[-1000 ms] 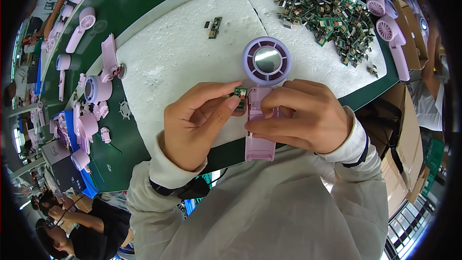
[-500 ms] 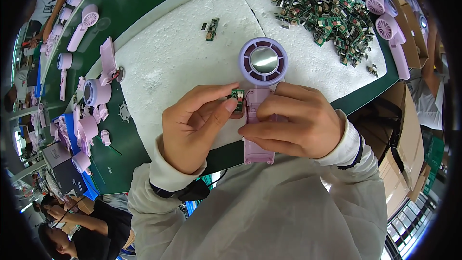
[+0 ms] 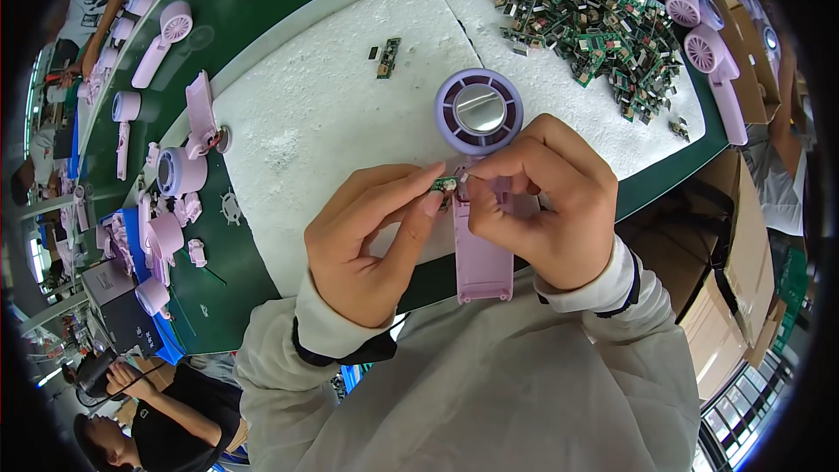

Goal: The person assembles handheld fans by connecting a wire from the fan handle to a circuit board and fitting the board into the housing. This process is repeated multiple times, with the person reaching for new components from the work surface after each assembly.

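Observation:
A handheld fan lies in front of me, its round lilac head [image 3: 443, 127] up and its opened pink handle [image 3: 484, 264] toward me. Thumb and fingers of my left hand [image 3: 360, 249] pinch a small green circuit board [image 3: 445, 184] above the left edge of the handle. My right hand [image 3: 564, 205] is closed in a pinch on a small white connector [image 3: 464, 177], right beside the board. Whether the connector touches the board is too small to tell. My right fingers cover the upper handle.
White foam sheets [image 3: 288, 140] cover the green table. A large heap of circuit boards [image 3: 603, 31] lies far right; one loose board [image 3: 389, 59] lies beyond my left hand. Pink fan parts [image 3: 182, 170] stand at the left, cardboard boxes [image 3: 743, 245] at the right. Other people sit nearby.
My right hand has risen off the handle and now pinches the white connector near the board. My left hand has tilted the board. The handle has shifted slightly right.

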Tool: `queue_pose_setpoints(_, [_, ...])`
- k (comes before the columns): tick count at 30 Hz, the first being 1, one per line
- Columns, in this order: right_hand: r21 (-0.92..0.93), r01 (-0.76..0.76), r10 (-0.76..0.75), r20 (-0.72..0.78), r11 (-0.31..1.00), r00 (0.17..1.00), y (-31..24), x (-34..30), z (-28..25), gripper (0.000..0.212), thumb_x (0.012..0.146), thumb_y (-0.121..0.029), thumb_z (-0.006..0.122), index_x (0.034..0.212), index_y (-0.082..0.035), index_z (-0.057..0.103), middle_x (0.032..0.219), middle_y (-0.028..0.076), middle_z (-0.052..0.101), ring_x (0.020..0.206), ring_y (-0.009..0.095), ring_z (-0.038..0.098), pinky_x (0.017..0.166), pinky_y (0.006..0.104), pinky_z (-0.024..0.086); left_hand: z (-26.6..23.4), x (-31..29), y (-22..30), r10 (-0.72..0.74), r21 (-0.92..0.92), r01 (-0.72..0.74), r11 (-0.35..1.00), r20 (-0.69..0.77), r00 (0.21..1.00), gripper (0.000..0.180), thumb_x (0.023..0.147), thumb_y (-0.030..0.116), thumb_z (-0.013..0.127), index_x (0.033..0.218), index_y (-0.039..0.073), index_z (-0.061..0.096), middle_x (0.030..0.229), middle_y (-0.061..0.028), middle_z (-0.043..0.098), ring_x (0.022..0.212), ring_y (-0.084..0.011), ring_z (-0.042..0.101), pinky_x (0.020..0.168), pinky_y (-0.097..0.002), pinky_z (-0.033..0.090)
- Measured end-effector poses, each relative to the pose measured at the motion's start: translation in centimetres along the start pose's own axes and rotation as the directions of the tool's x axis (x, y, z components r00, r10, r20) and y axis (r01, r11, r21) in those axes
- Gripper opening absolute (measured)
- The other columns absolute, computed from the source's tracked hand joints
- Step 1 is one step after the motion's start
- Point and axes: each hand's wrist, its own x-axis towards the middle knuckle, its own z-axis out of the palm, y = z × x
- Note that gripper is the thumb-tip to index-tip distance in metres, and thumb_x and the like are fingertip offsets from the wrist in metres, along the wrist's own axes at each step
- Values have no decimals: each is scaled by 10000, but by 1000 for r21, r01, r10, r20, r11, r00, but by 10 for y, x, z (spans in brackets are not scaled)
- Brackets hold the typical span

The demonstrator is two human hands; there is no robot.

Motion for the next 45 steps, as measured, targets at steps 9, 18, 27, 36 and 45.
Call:
queue_pose_setpoints(9, [-19,-24,23,-52,1000,998,-13,-6,12,144,694,33,775,815,-13,710,766,42,580,568,102,532,512,238,428,3,-9,-4,175,244,-154,957,-67,982,338,858,-102,721,1179,4,735,1003,-136,702,842,-181,707,719,-275,556])
queue_pose_setpoints(18, [54,-53,57,-62,997,996,-14,-7,8,144,695,40,771,821,-13,724,730,19,565,560,66,504,488,229,404,-1,-6,0,268,297,-255,920,-5,963,362,845,-138,713,1183,-9,732,1056,-139,673,859,-198,719,732,-272,574])
queue_pose_setpoints(27, [43,2,0,-49,999,999,-10,-7,3,150,683,36,778,812,-18,725,712,16,562,540,72,501,471,234,390,0,-6,0,309,287,-311,906,53,949,397,846,-159,694,1218,-21,709,1100,-158,652,892,-210,723,752,-277,581])
queue_pose_setpoints(36, [67,14,-12,-28,998,1000,-14,-9,-1,152,692,32,784,823,-5,718,721,22,573,532,77,508,465,235,387,3,-10,3,314,336,-314,888,55,948,390,840,-171,683,1204,-32,712,1098,-163,650,898,-220,723,763,-284,585])
queue_pose_setpoints(45, [132,-34,51,-130,991,990,-15,-16,10,137,737,17,798,855,-5,733,730,25,584,545,67,520,470,229,384,13,-10,7,291,392,-263,882,-12,957,372,844,-150,696,1197,-36,714,1090,-158,658,921,-227,720,768,-295,588])
